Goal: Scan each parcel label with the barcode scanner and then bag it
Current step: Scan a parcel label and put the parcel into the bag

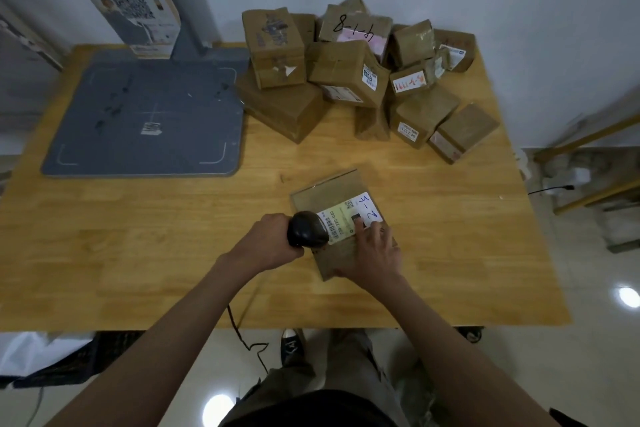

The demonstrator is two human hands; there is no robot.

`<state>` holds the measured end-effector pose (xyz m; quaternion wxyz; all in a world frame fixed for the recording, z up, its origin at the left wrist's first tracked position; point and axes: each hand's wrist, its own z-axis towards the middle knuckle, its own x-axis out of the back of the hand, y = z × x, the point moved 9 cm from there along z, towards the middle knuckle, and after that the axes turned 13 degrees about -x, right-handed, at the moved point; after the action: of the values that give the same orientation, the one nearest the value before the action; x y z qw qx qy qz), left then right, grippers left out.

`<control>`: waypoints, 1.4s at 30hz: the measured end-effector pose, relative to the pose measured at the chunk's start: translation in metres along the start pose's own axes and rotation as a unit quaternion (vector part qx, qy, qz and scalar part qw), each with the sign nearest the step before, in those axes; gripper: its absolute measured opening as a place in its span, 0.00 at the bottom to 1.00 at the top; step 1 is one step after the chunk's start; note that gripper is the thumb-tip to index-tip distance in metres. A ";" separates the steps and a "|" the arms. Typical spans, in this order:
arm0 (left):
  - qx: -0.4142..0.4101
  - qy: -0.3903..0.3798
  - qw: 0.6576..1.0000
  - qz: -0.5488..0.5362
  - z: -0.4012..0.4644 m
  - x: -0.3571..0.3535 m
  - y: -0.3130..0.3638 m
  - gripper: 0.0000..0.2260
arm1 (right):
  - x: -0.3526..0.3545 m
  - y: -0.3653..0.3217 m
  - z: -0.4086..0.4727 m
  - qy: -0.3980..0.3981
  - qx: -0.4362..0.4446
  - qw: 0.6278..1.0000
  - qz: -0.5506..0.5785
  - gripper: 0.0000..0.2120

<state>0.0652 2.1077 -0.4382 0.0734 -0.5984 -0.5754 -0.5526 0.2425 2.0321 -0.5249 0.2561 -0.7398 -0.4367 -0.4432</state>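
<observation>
Bare forearms (no sleeves showing), olive-grey trousers, a dark shoe with white toe.

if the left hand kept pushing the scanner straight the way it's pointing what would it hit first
Most likely the white label on the parcel under the right hand. The left hand aims the scanner right at its barcode end, though the gap is unclear.

A single head-worn, wide-angle camera looks forward and steeply down from above the near edge of the light wooden rectangular tabletop. It faces the pale wall beyond the tabletop's far edge. The whole tabletop fits in frame, its edges bowed by the lens, so the view is close but broad. Below the near edge, the wearer's own trousers and the floor appear. No second view exists to overlap.
</observation>
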 end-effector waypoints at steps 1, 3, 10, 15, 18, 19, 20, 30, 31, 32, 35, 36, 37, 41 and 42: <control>-0.003 -0.004 1.000 0.008 0.001 0.000 0.003 0.07 | -0.001 0.000 0.000 0.001 0.000 1.000 -0.001 0.63; -0.005 -0.008 1.000 0.017 0.003 0.000 0.006 0.07 | 0.000 0.000 0.000 0.004 0.001 1.000 0.000 0.62; -0.005 -0.007 0.999 0.048 0.004 0.002 0.005 0.08 | 0.003 0.000 -0.002 0.010 0.004 1.000 -0.002 0.64; -0.004 -0.005 0.998 0.063 0.004 0.003 0.004 0.08 | 0.004 0.000 -0.003 0.006 0.006 1.000 -0.007 0.63; -0.007 -0.003 0.998 0.063 0.003 0.004 0.006 0.08 | 0.004 -0.001 -0.003 0.003 0.004 1.000 -0.003 0.64; -0.009 -0.002 0.998 0.060 0.003 0.004 0.007 0.09 | 0.004 -0.001 -0.004 0.000 0.004 1.000 -0.003 0.64; -0.009 -0.002 0.998 0.056 0.003 0.005 0.009 0.09 | 0.005 -0.001 -0.004 -0.002 0.005 1.000 -0.006 0.63; -0.001 0.012 0.999 0.039 0.006 0.007 0.003 0.11 | 0.005 -0.001 -0.005 -0.008 0.004 1.000 -0.014 0.62; -0.002 0.012 0.999 0.039 0.006 0.007 0.003 0.11 | 0.006 -0.001 -0.005 -0.005 0.005 1.000 -0.013 0.61; -0.001 0.012 0.999 0.037 0.007 0.007 0.002 0.11 | 0.007 -0.001 -0.006 -0.002 0.005 1.000 -0.011 0.61; 0.003 0.025 0.999 0.020 0.009 0.009 0.000 0.10 | 0.009 -0.001 -0.009 0.002 0.000 1.000 0.007 0.61; 0.003 0.032 0.999 0.005 0.011 0.010 0.000 0.10 | 0.009 0.000 -0.010 0.002 -0.001 1.000 0.014 0.61; 0.001 0.039 0.999 -0.015 0.013 0.010 0.000 0.10 | 0.008 0.000 -0.012 0.004 -0.003 1.000 0.021 0.60; 0.016 0.074 0.993 -0.090 0.026 0.013 -0.008 0.12 | -0.003 0.003 -0.013 0.000 0.014 0.999 0.040 0.57; 0.027 0.075 0.992 -0.101 0.030 0.014 -0.011 0.13 | -0.005 0.005 -0.011 -0.001 0.025 0.999 0.048 0.56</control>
<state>0.0702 2.1417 -0.4459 0.0761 -0.4914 -0.6406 -0.5851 0.2410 2.0187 -0.5237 0.2952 -0.7539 -0.4115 -0.4185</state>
